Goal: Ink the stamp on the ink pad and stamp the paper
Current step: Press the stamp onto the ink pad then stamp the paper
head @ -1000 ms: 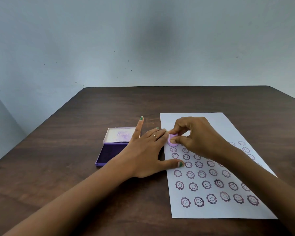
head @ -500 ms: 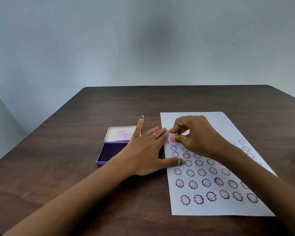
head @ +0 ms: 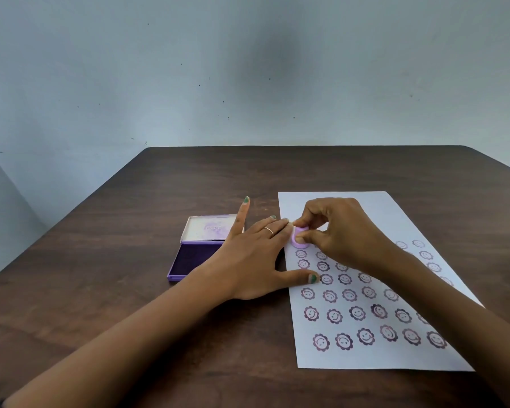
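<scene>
Here right hand (head: 340, 231) pinches stamp (head: 299, 242) on paper (head: 395, 219).

Your right hand (head: 340, 231) covers most of the stamp (head: 299, 241), so you can't tell whether its face touches the paper (head: 392, 219). Your left hand (head: 256, 254) hides the ink pad's (head: 189, 260) right corner. Your right forearm blots out several prints right of the stamp. The lid's lettering is too blurred to read.

Dark brown wood-grain table (head: 106, 290) with rounded far corners, plain pale blue-grey wall (head: 248, 69) behind, few small dark specks, soft even light
</scene>
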{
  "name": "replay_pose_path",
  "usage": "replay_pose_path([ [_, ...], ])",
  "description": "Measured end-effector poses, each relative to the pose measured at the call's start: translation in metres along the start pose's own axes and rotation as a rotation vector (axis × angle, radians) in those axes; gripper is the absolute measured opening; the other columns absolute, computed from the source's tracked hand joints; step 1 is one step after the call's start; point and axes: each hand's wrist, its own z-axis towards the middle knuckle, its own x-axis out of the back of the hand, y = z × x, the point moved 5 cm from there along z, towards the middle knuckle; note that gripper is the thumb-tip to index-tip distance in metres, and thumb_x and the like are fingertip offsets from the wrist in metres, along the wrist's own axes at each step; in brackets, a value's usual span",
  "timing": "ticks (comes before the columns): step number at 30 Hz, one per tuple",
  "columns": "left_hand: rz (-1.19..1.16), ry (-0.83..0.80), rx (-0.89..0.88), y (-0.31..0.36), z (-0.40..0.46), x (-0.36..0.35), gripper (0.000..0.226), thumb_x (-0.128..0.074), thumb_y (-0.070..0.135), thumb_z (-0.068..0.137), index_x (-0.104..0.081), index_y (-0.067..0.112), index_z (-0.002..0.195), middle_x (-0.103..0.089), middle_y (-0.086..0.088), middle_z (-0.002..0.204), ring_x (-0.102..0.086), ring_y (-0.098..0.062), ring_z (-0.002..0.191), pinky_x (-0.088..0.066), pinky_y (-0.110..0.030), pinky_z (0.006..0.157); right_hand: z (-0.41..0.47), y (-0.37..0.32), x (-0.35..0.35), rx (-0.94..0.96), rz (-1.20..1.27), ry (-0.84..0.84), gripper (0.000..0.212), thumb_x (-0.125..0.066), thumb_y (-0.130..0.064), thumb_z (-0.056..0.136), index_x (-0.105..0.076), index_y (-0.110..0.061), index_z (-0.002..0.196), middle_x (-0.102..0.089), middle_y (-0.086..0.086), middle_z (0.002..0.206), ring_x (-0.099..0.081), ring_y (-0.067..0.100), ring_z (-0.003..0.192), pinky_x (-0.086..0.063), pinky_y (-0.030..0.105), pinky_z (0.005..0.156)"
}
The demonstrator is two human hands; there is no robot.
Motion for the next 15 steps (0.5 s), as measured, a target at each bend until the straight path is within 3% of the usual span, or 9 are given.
replay_pose_path([
  [15,0.008,0.002,-0.007,-0.0001,0.0007,0.0014,0.105,-0.007,0.086,0.066,-0.011,0.024,0.150,-0.016,0.000,0.159,-0.006,-0.014,0.146,0.038,-0.041,0.099,-0.0029,0.0007,0.0011,0.012,0.026,0.024,0.013,-0.072,-0.021,0.075,-0.067,-0.014,0.084,-0.072,0.005,0.089,-0.061,0.010,0.073,-0.040,0.007,0.063],
])
